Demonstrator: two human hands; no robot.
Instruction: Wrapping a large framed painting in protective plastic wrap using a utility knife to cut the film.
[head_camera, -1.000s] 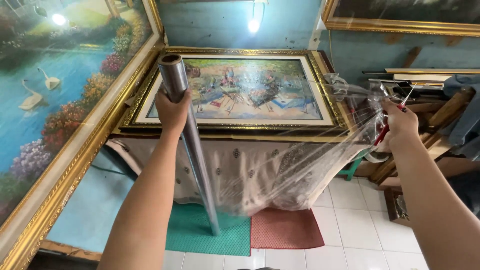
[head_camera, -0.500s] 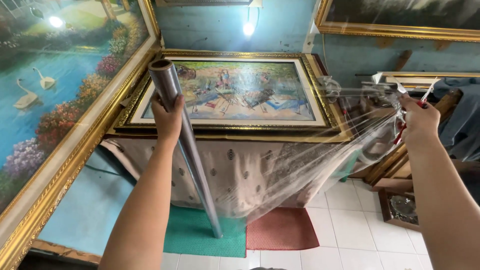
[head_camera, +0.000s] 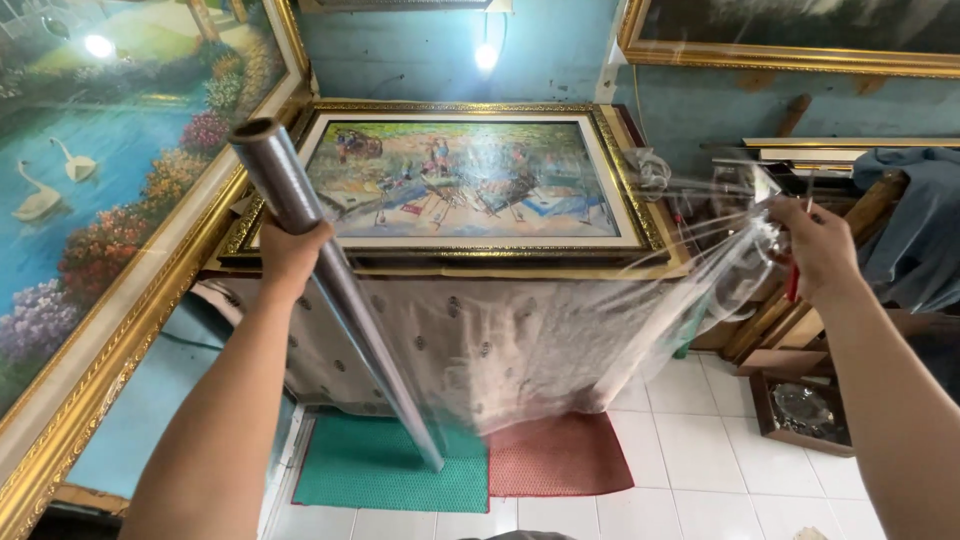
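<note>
A gold-framed market painting (head_camera: 470, 180) lay flat on the cloth-draped counter (head_camera: 480, 340). At seven o'clock, the left hand (head_camera: 290, 255) wrapped its grip around a long grey film roll (head_camera: 330, 280); at three o'clock, the right hand (head_camera: 820, 245) pinched the clear plastic sheet (head_camera: 620, 320) taut.

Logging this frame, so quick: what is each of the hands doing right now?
Left hand: closed around the roll of clear wrap.
Right hand: closed on the pulled-out sheet of wrap, with a red tool in it too.
</note>
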